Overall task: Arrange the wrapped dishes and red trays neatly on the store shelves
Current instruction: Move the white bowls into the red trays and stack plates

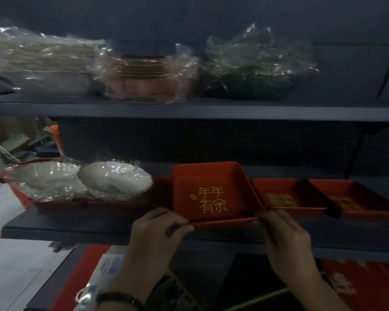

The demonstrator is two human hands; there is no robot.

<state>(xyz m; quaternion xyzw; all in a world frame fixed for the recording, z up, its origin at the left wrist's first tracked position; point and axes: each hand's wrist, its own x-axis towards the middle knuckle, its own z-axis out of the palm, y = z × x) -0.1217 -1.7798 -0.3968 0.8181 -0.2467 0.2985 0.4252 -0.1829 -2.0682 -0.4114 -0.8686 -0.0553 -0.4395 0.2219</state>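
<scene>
A red square tray (213,189) with gold characters is tilted up on the middle shelf (76,227). My left hand (160,230) grips its near left corner and my right hand (283,232) grips its near right corner. Two more red trays (288,194) (357,198) lie flat to its right, overlapping. To its left, wrapped white dishes (115,178) sit in plastic film on a red base. On the upper shelf (189,108) stand a wrapped stack of pale plates (38,57), a wrapped brownish stack (144,75) and a wrapped dark dish (249,75).
Below the middle shelf lie red items (364,286) and a yellow cord (256,299). At the far left there are a pale floor (14,254) and clutter with an orange-handled tool (56,138). A dark back panel closes off the shelves behind.
</scene>
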